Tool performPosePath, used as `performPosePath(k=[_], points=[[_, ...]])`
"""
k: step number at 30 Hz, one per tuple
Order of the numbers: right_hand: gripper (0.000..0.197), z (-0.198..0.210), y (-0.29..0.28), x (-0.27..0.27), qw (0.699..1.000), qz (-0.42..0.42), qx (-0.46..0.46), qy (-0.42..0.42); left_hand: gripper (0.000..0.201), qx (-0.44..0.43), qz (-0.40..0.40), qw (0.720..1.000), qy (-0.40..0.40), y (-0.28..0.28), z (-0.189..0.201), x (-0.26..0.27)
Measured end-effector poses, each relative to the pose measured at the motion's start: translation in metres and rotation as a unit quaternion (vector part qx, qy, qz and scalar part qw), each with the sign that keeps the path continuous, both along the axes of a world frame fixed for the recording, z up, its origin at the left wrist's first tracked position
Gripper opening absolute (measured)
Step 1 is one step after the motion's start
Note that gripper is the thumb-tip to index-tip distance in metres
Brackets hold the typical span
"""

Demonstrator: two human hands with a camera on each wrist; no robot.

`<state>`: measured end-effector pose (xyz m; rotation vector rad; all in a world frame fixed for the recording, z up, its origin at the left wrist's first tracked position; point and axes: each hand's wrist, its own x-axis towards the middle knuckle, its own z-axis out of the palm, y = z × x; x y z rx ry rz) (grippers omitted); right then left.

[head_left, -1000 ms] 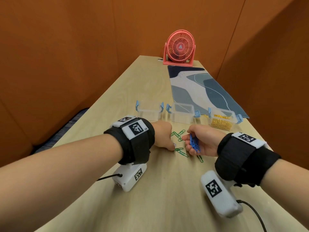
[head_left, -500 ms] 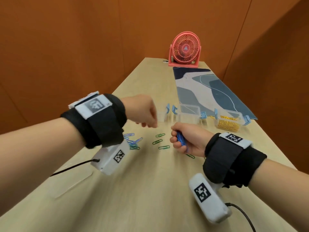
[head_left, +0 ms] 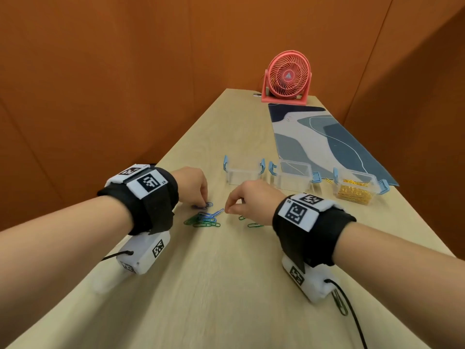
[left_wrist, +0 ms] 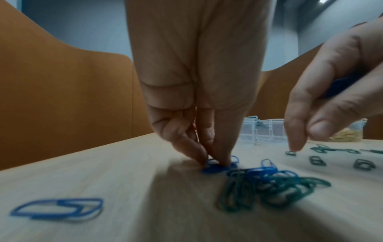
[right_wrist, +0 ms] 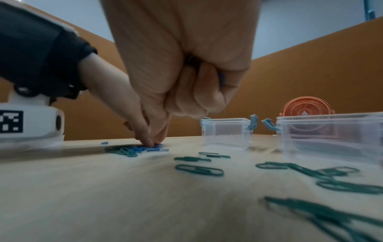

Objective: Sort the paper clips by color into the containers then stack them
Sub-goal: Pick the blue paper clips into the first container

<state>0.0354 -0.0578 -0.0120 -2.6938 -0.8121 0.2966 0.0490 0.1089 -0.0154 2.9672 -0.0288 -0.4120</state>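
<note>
A pile of blue and green paper clips [head_left: 203, 220] [left_wrist: 269, 185] lies on the wooden table [head_left: 226, 285]. My left hand [head_left: 204, 203] [left_wrist: 215, 161] reaches down at the pile's far edge and pinches a blue paper clip [left_wrist: 217, 167] that lies flat on the table. My right hand [head_left: 227, 210] [right_wrist: 163, 137] is just right of the pile, thumb and forefinger pointing down. Its other fingers curl round a bunch of blue clips [right_wrist: 221, 80]. Loose green clips [head_left: 254, 224] [right_wrist: 199, 170] lie under the right hand. Two clear containers [head_left: 242, 172] [head_left: 293, 175] stand empty; a third [head_left: 354, 190] holds gold clips.
A pink fan [head_left: 286, 76] stands at the table's far end, with a blue patterned mat [head_left: 322, 139] in front of it. One blue clip [left_wrist: 56, 208] lies alone, nearer than the pile. A green clip [head_left: 339, 302] lies by the right wrist's cable. Orange walls close in both sides.
My left hand has come down from above the table onto the pile and pinched a blue clip. My right hand, still holding its blue clips, has moved left to the pile.
</note>
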Motion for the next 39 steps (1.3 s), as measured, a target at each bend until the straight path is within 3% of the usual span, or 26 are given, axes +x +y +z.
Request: performPosePath(k=[3,7,9,14,17,19,21,23,25,28,30,33,37,39], points=[[0.021,-0.001,0.011,0.003,0.999,0.02,-0.043,-0.025,0.019,0.001,0.005,1.0,0.03,-0.001,0.0,0.002],[0.029,-0.005,0.021,0.007,0.995,0.043,-0.084,-0.044,0.004,-0.102,0.038,0.994,0.028,0.006,0.01,0.004],[0.026,-0.007,0.025,0.008,0.993,0.044,-0.099,-0.052,0.01,-0.14,0.046,0.988,0.038,0.013,0.014,0.004],[0.02,-0.012,0.027,0.007,0.99,0.029,-0.119,-0.071,0.014,-0.137,0.03,0.986,0.087,0.017,0.009,-0.001],[0.024,-0.011,0.024,0.008,0.997,-0.012,-0.07,-0.037,0.014,-0.12,0.021,0.99,0.076,0.011,0.004,-0.001],[0.022,-0.008,0.021,0.01,0.996,-0.079,0.02,0.046,0.017,-0.105,0.025,0.991,0.078,0.007,0.002,0.0],[0.018,-0.004,0.017,0.012,0.959,-0.157,0.133,0.196,0.02,-0.086,0.032,0.992,0.091,0.005,0.003,0.001],[0.019,0.0,0.012,0.015,0.891,-0.21,0.235,0.327,0.019,-0.074,0.034,0.992,0.098,0.004,0.003,0.002],[0.021,0.002,0.008,0.019,0.846,-0.227,0.299,0.379,0.012,-0.078,0.037,0.991,0.101,0.005,0.003,0.001],[0.024,0.003,0.002,0.02,0.822,-0.211,0.341,0.403,0.007,-0.152,0.056,0.981,0.11,0.009,0.004,0.0],[0.026,0.003,-0.001,0.02,0.81,-0.203,0.365,0.412,0.009,-0.271,0.086,0.952,0.112,0.014,0.009,0.0],[0.028,0.004,-0.004,0.022,0.788,-0.209,0.408,0.41,0.015,-0.436,0.125,0.881,0.135,0.017,0.021,-0.001],[0.028,0.005,-0.008,0.02,0.772,-0.224,0.457,0.38,0.018,-0.568,0.185,0.781,0.181,0.003,0.03,-0.006],[0.028,0.005,-0.009,0.018,0.777,-0.22,0.455,0.375,0.023,-0.596,0.215,0.749,0.195,-0.006,0.028,-0.008]])
